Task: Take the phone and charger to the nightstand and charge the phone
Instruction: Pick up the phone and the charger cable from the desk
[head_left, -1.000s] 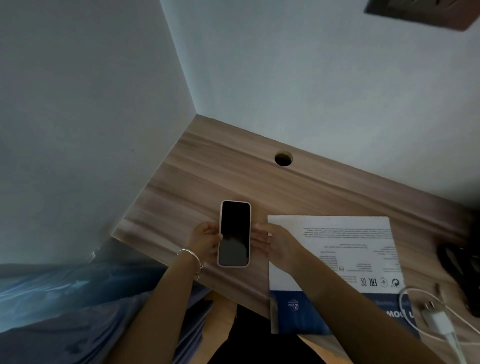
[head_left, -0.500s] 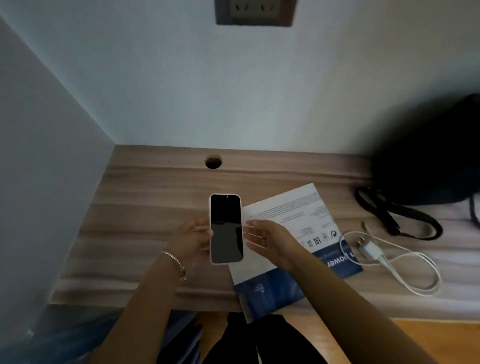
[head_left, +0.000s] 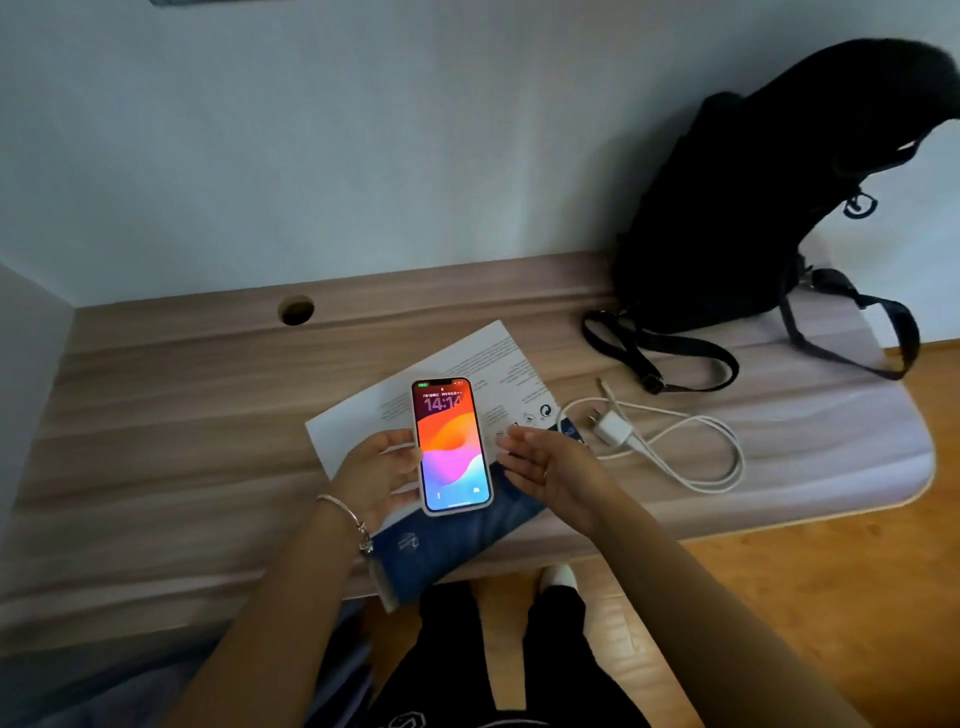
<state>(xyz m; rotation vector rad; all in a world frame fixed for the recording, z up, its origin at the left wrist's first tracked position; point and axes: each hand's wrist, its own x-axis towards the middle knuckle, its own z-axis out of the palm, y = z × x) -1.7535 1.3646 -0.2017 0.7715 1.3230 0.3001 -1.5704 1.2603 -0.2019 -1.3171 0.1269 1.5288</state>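
Note:
My left hand (head_left: 376, 475) grips a phone (head_left: 451, 446) in a pale case by its left edge and holds it above the desk. Its screen is lit with a colourful lock screen. My right hand (head_left: 545, 462) hovers just right of the phone with straight fingers, holding nothing. A white charger plug (head_left: 613, 430) with its looped white cable (head_left: 711, 457) lies on the wooden desk (head_left: 182, 415), to the right of my right hand.
A white and blue box (head_left: 483, 358) lies flat on the desk under my hands. A black backpack (head_left: 769, 197) leans on the wall at the back right, straps trailing. A cable hole (head_left: 296, 310) sits at the desk's back. Wooden floor lies to the right.
The phone's screen has lit up; it was dark before. My view has swung right, bringing the backpack and charger fully into sight. My right hand has come off the phone's edge.

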